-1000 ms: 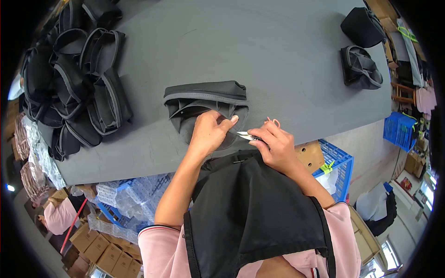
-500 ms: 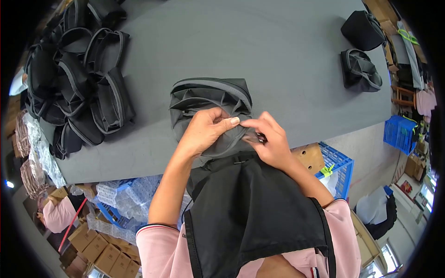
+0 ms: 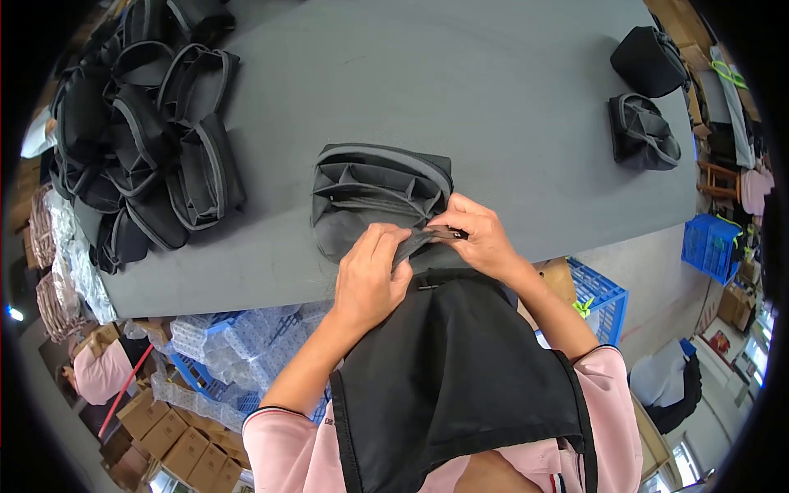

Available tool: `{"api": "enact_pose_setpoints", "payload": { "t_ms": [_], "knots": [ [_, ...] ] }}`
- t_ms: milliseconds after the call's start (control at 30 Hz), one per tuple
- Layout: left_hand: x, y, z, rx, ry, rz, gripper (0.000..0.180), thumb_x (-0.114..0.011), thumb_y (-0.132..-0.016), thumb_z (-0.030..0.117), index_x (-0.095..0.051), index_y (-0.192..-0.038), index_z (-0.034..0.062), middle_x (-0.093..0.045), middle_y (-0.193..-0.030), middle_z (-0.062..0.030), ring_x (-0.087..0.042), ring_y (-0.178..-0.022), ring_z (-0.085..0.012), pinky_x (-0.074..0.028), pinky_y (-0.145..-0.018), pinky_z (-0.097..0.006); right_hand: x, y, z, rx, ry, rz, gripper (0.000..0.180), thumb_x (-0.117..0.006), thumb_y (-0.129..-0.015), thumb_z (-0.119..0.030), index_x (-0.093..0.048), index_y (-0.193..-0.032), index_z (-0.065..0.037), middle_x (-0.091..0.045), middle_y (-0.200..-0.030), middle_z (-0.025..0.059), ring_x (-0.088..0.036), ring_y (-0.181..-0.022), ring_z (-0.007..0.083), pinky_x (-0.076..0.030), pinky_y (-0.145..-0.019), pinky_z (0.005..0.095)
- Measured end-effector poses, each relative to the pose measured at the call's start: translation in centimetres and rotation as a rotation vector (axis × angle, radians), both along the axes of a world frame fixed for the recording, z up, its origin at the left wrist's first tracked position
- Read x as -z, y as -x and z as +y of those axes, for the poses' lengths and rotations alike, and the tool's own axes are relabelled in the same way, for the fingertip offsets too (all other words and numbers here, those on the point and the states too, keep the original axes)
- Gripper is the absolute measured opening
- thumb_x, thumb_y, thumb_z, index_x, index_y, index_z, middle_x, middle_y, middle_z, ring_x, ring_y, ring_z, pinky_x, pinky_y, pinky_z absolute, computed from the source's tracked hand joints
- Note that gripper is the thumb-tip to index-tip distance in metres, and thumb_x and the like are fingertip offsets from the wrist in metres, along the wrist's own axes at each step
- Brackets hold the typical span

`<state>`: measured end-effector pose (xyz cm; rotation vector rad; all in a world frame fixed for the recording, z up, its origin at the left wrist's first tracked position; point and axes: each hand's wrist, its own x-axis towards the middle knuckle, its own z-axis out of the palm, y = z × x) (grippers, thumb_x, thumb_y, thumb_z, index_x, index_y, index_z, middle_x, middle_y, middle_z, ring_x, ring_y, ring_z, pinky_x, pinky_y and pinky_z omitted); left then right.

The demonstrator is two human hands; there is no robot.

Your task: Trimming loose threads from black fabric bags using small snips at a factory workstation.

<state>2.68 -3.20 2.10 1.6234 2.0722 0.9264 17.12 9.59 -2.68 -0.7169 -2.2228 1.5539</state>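
Observation:
A black pouch lies unzipped on the grey table in front of me, its grey inside split into several pockets by dividers. My left hand pinches the pouch's near rim between thumb and fingers. Close by on the right, my right hand grips the same rim near its corner. A small dark thing with a shiny end shows at the right fingertips; whether it is a zipper part or a small tool, I cannot tell.
Many similar black pouches are heaped at the table's left. Two more, a closed one and an open one, stand at the far right. Below the front edge are a blue crate and clear bubble wrap.
My left hand has come down and toward me from inside the pouch onto its near rim, which is now pulled up. My right hand has shifted slightly; the pouch's pockets show more.

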Motion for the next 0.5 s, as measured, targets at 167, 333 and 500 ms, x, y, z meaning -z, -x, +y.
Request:
{"api": "enact_pose_setpoints", "payload": {
  "t_ms": [167,333,500],
  "knots": [
    [0.0,1.3,0.1,0.07,0.438,-0.416,0.018,-0.063,-0.072,0.005,-0.064,-0.09,0.0002,-0.061,-0.084,-0.0137,-0.059,-0.076,-0.027,-0.046,-0.07,-0.031,-0.5,-0.3,2.4,-0.3,-0.119,-0.106,0.016,-0.07,-0.071,-0.005,-0.066,-0.086,-0.008,-0.048,-0.07,0.0037,-0.049,-0.063,0.016,-0.038,-0.055,0.03],
    [1.6,1.9,0.2,0.342,0.462,-0.88,0.016,-0.066,-0.078,0.011,-0.064,-0.088,-0.0016,-0.061,-0.082,-0.0056,-0.056,-0.075,-0.0165,-0.044,-0.069,-0.03,-0.1,-1.0,2.6,-0.464,0.207,0.028,0.016,-0.069,-0.074,-0.007,-0.065,-0.09,-0.007,-0.05,-0.071,0.0004,-0.049,-0.062,0.0131,-0.037,-0.057,0.0269],
    [2.6,0.3,0.3,-0.043,0.461,-1.508,0.028,-0.069,-0.078,0.004,-0.056,-0.103,0.0036,-0.056,-0.09,0.0016,-0.054,-0.083,-0.007,-0.045,-0.078,-0.021,-1.6,-2.6,-0.7,0.278,0.297,-0.173,0.036,-0.068,-0.073,-0.011,-0.055,-0.105,-0.004,-0.049,-0.075,0.0049,-0.047,-0.065,0.0153,-0.039,-0.064,0.0283]
  ]
}}
